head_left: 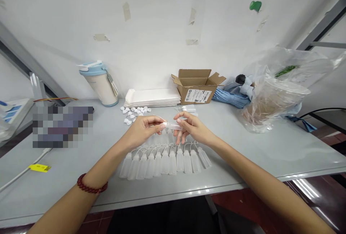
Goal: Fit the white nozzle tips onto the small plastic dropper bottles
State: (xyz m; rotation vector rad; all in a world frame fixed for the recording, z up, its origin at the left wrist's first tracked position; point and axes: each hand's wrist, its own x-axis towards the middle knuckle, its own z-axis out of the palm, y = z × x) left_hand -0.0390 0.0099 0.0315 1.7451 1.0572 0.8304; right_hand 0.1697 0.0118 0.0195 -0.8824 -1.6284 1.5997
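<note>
Two bare forearms (251, 175) come in from btm L and btm R of the frame, the L one w/ a dark red beaded bracelet (92, 184). At ctr, left hand (142, 131) pinches the white end of a small translucent plastic bottle (175, 126) btwn thumb & index; right hand (195, 127) grips its other end btwn thumb & fingers, lower fingers slightly spread. It's held nearly level over the grey tabletop (270, 144). Lower ctr: row of translucent bottles w/ thin tubes (156, 163). Small white plastic pieces (138, 110) lie L of ctr; open brown cardboard box (196, 91), upper R of ctr.
</note>
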